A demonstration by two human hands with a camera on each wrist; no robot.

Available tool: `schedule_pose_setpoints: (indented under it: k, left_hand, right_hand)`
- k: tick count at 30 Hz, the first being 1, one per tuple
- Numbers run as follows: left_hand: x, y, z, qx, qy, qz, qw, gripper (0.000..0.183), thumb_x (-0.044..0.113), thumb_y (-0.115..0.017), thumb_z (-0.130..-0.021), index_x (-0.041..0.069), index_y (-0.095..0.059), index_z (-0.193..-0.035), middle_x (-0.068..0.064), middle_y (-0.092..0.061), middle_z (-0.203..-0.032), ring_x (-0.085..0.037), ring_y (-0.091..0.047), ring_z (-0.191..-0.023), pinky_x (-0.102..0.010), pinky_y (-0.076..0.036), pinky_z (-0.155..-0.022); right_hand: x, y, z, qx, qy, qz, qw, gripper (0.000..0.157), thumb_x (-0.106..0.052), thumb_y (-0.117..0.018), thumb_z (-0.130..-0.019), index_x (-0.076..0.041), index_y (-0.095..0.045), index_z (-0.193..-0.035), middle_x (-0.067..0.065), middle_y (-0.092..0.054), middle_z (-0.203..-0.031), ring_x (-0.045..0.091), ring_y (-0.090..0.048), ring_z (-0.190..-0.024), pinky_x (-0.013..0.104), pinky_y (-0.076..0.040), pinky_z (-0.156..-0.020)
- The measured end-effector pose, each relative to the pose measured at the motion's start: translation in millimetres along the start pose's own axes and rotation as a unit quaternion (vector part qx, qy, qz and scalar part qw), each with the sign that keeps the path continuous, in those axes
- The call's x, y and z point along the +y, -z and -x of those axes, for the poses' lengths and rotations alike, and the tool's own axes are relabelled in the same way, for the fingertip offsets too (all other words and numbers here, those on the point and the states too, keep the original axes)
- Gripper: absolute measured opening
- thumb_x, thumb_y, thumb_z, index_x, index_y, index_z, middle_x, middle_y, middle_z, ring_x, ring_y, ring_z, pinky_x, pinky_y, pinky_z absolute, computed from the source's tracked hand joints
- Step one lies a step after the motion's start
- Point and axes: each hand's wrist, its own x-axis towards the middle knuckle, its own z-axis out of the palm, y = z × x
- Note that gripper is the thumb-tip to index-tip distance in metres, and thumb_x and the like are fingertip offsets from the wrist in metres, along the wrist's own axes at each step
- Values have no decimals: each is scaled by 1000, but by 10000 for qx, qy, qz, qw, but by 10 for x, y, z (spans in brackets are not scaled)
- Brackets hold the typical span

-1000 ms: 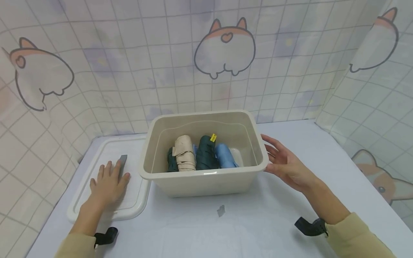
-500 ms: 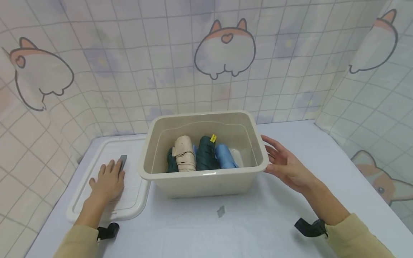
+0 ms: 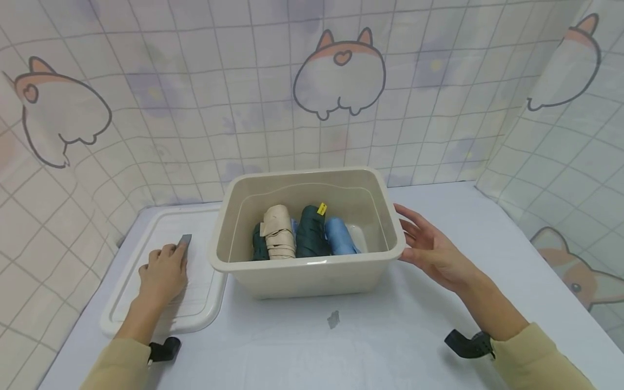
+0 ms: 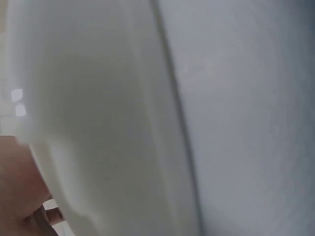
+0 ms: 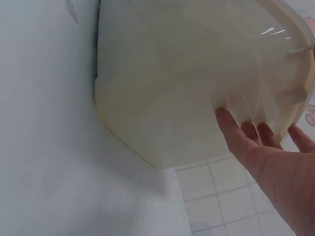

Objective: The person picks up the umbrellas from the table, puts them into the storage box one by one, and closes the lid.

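Observation:
On the white lid (image 3: 202,287) lying flat at the left, my left hand (image 3: 163,273) pinches a narrow flat grey strip (image 3: 185,239), its far end sticking out past the fingers. The left wrist view is mostly filled by the lid's edge, the hand (image 4: 19,184) showing only in the corner. My right hand (image 3: 436,254) is at the right end of a beige plastic tub (image 3: 312,279). In the right wrist view its loosely bent fingers (image 5: 231,125) touch the tub's outer wall just under the rim. Inside the tub stand rolled cloths: cream (image 3: 279,230), dark green (image 3: 311,233) and blue (image 3: 339,236).
Another dark green roll (image 3: 260,246) sits left of the cream one. The tub stands mid-table on a white cloth (image 3: 390,346), close beside the lid. A small grey patch (image 3: 333,319) lies in front. Tile-patterned curtains (image 3: 205,108) hang behind and at both sides.
My left hand has slid slightly back from lying flat over the grey strip, and its fingers have curled to pinch it. The right hand and the tub have stayed in place.

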Motion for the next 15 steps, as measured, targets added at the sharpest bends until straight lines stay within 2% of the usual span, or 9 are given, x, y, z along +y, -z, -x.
schedule_pose_setpoints:
  k: [7, 12, 15]
  left_hand:
    - [14, -23, -19, 82, -5, 83, 9999, 44, 3, -47, -103, -14, -44, -143, -40, -41, -132, -60, -38, -122, -76, -37, -91]
    - [10, -46, -27, 251, -208, 178, 9993, 45, -9, -52, -97, -23, -43, -139, -47, -40, -128, -62, -42, -113, -67, -43, -89]
    - [-3, -52, -42, 390, -301, 215, 9986, 44, -12, -53, -95, -25, -43, -136, -49, -39, -128, -64, -42, -111, -66, -44, -87]
  right_hand:
    - [-1, -4, -1, -9, 10, 9, 10000, 80, 4, -64, -98, -14, -22, -163, 15, -31, -160, 24, -42, -139, 38, -47, -104]
    - [-2, -9, -1, -16, 19, -14, 10000, 80, 4, -64, -98, -13, -22, -163, 15, -30, -161, 24, -41, -140, 38, -47, -105]
    - [-4, -5, 3, 1, 8, 18, 10000, 80, 4, -64, -98, -14, -22, -164, 14, -30, -161, 24, -42, -140, 38, -47, -105]
